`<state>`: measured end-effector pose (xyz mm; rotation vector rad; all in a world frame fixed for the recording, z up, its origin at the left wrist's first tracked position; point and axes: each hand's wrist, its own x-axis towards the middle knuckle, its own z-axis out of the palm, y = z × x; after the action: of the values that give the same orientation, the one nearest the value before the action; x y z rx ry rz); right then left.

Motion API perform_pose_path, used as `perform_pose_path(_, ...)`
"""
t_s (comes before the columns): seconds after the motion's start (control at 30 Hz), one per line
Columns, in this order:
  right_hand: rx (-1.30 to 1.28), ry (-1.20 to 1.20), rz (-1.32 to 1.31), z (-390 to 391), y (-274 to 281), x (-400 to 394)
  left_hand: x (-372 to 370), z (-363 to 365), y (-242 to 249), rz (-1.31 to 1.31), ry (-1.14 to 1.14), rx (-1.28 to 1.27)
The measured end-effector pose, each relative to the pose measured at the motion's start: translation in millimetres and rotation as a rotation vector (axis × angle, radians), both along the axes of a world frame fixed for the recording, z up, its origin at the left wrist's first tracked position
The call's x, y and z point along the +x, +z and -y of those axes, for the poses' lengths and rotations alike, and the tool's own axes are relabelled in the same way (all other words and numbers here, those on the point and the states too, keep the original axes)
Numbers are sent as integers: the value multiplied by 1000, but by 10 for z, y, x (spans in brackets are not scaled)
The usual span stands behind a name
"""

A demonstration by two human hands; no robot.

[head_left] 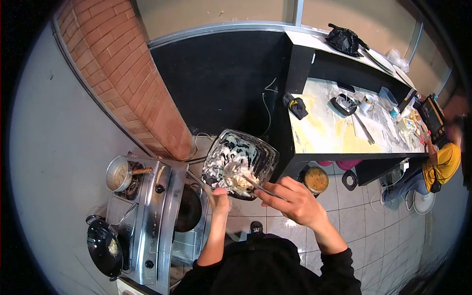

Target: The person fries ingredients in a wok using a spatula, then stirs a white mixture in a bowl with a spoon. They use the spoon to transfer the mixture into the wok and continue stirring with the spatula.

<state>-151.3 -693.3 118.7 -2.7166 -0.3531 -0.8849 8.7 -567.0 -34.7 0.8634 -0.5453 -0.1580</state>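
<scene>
Black clothing nearest camera. Your right grip: fingers pinching slim handle of ladle; stiff, probably light, best held along shaft. Your left grip: thumb and fingers clasping near-left edge of square black bowl, out before you, beside counter. Bowl likely rigid, slick where creamy mixture smears; firmest hold under corner.

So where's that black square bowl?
In the head view, the square bowl is near the middle, between the stove on the left and the counter on the right, with the left hand at its edge and a spoon inside.
</scene>
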Motion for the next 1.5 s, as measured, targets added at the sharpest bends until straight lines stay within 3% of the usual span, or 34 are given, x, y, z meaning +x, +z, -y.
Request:
perform_pose_path(0.13, -173, 70, -39, -40, -61, -68, 119, -24, 111, -43, -57, 70)
perform_pose_path(0.23, -136, 69, 3, -8, 26, -111, 224, -91, 74, 22, -178, 126)
perform_pose_path(0.37, -125, 14, 81, -11, 150, 70, 196, -106, 237, 152, -156, 188)
perform_pose_path(0.63, -227, 67, -92, 38, 205, -126, 278, -139, 242, 54, -156, 127)
perform_pose_path(0.7, -203, 45, -43, 27, 276, -104, 223, -104, 278, -6, -95, 103)
perform_pose_path(0.9, -141, 57, 71, -1, 152, -18, 230, -101, 297, 133, -173, 131)
perform_pose_path(1.03, -186, 57, -33, 55, 155, -187, 164, -124, 211, -74, -157, 135)
perform_pose_path(1.33, 116, -109, 128, 59, 82, -170, 179, -61, 355, 143, -64, 117)
perform_pose_path(1.5, 273, -87, 140, 16, -58, -117, 153, -67, 354, 115, -74, 81)
